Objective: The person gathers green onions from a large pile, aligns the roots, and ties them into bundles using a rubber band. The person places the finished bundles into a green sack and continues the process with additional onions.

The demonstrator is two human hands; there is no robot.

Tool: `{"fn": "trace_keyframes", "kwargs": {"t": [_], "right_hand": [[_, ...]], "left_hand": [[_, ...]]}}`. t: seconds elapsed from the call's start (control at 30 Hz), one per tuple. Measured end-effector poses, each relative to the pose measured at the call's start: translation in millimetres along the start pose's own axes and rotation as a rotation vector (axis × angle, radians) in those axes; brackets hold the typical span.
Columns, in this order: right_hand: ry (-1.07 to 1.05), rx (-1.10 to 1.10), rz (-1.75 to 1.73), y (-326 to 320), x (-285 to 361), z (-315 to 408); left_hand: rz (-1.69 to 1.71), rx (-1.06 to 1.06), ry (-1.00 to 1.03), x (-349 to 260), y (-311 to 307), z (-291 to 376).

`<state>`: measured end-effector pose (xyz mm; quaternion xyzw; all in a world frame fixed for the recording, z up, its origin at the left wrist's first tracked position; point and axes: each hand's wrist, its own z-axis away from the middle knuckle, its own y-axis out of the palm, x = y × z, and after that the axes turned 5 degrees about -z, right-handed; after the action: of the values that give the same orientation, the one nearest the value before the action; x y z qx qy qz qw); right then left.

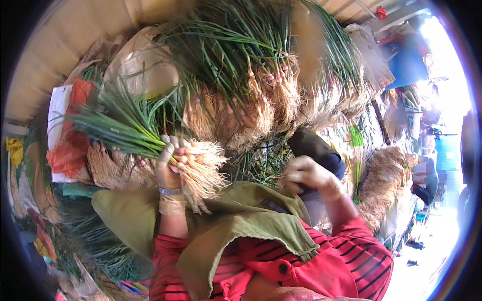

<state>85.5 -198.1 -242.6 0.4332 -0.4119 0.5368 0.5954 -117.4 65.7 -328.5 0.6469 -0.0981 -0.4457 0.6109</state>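
Note:
A bunch of green onions (130, 133) is gripped in my left hand (167, 161), which wears a thin pale glove with a metal watch band over it. The green leaves point left, and the long pale roots (205, 169) fan out to the right. My right hand (307, 173) is blurred, with its fingers curled, above the right side of the olive cloth (256, 225) on my lap. Whether anything is between those fingers cannot be made out. Beyond both hands lies a large heap of green onions (226, 49), roots facing me.
Loose green leaves (260, 165) litter the ground between my knees and the heap. Another pile of rooted onions (382, 180) lies at right. Leafy bundles (101, 233) lie left of my lap, below an orange mesh bag (71, 150). People sit far off at right.

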Motion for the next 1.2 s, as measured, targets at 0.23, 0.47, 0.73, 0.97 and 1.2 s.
{"fn": "trace_keyframes", "kwargs": {"t": [0.23,0.47,0.73,0.97,1.2], "right_hand": [[-0.385,-0.888,0.892,-223.7,7.7,-136.5],[-0.033,-0.322,0.483,-55.5,22.6,-106.1],[0.091,-0.407,0.135,-2.3,-28.5,-148.0],[-0.117,-0.302,0.92,35.5,-46.0,-205.7],[-0.094,-1.083,0.912,-76.4,-52.5,-244.8]], "left_hand": [[-0.043,0.126,-0.156,32.1,14.8,-0.3],[-0.135,-0.008,-0.566,55.4,8.7,3.2],[0.048,-0.128,-0.786,56.0,-19.9,12.7],[-0.018,-0.137,-0.719,46.3,-19.3,19.5],[0.263,0.312,-0.297,23.8,3.0,34.9]]}}
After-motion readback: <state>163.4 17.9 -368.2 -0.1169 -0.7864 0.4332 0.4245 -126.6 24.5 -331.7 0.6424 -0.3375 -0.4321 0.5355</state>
